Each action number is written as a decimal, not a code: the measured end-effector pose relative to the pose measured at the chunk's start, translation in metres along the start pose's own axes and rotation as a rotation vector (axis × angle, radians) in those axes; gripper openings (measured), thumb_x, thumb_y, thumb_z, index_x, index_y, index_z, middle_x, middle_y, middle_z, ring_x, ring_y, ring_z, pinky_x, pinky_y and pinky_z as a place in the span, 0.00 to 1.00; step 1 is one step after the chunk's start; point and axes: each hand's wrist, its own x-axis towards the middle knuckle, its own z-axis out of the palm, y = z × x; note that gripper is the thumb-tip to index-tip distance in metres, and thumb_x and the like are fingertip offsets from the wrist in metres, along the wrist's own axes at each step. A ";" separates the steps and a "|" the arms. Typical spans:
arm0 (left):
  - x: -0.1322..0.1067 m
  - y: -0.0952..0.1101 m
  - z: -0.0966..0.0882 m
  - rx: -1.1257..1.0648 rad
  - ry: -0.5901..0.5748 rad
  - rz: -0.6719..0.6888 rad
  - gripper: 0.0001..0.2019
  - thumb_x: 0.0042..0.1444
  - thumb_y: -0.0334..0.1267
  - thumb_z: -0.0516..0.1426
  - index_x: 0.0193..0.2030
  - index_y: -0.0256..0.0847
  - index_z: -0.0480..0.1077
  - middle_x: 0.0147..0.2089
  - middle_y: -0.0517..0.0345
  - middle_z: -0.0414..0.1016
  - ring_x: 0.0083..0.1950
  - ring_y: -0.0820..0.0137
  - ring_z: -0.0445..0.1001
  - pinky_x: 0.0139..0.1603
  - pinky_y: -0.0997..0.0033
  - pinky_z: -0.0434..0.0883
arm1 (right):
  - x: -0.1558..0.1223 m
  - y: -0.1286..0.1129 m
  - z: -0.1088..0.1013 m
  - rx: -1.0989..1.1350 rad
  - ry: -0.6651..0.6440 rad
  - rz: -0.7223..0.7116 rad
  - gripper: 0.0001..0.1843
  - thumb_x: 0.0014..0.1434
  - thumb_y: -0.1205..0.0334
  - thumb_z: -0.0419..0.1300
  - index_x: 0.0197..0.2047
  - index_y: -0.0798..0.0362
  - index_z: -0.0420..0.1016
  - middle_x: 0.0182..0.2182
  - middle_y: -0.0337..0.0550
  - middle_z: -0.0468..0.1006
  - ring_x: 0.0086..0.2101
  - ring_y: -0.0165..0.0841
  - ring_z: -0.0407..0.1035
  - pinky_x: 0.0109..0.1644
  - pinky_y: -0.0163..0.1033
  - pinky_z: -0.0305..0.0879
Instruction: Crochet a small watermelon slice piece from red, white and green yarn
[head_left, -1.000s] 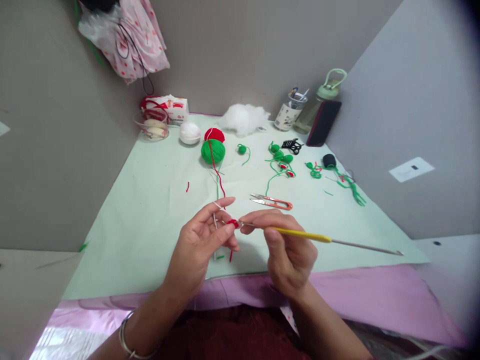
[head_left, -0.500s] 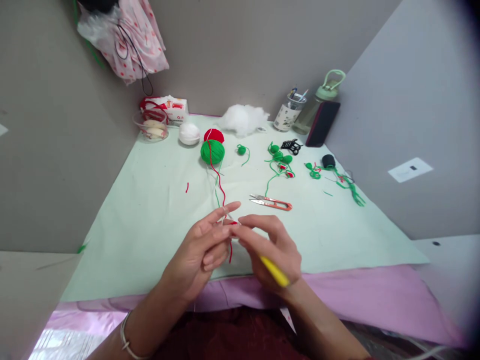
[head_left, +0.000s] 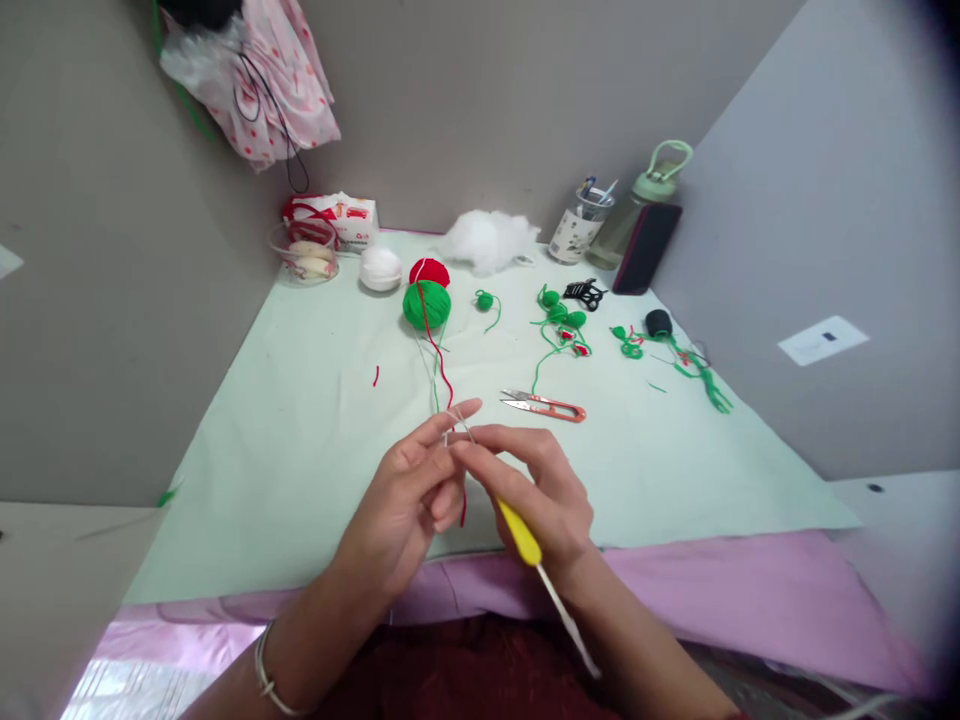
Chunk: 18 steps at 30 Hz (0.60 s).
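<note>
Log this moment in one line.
left hand: white yarn over forefinger | right hand: holding yellow-handled crochet hook | thread snips: lying untouched

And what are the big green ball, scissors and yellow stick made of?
Green ball: probably matte yarn, since wound strands show.
Scissors: shiny, silvery blades look like metal; the orange handle could be painted metal or plastic.
Yellow stick: smooth grip, perhaps plastic; its thin, pale rod is probably metal.

Looks like desk-side craft nook — gray walls (head_left: pixel 525 120) round cloth-covered table (head_left: pixel 300 450), yarn balls (head_left: pixel 427 308), thread snips (head_left: pixel 551 404).
</note>
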 end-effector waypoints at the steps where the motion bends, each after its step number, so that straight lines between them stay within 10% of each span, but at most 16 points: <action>1: 0.000 0.003 -0.001 -0.039 -0.005 -0.037 0.20 0.53 0.35 0.72 0.53 0.34 0.81 0.21 0.72 0.61 0.17 0.87 0.51 0.17 0.88 0.56 | 0.000 0.001 -0.002 0.012 0.024 0.017 0.19 0.68 0.71 0.63 0.55 0.41 0.83 0.45 0.43 0.86 0.43 0.36 0.80 0.45 0.43 0.78; 7: 0.000 0.006 -0.002 -0.012 0.035 0.062 0.19 0.53 0.30 0.71 0.53 0.40 0.82 0.33 0.65 0.73 0.20 0.86 0.63 0.19 0.86 0.65 | 0.013 0.003 -0.003 0.510 0.049 0.334 0.10 0.72 0.63 0.61 0.45 0.45 0.85 0.36 0.41 0.83 0.32 0.31 0.75 0.38 0.39 0.74; 18: -0.002 0.002 0.000 0.141 -0.006 0.100 0.18 0.57 0.32 0.69 0.54 0.43 0.82 0.35 0.64 0.73 0.24 0.82 0.70 0.24 0.81 0.73 | 0.013 0.004 -0.007 0.669 0.012 0.495 0.12 0.74 0.57 0.58 0.43 0.50 0.80 0.35 0.42 0.85 0.30 0.31 0.78 0.37 0.39 0.79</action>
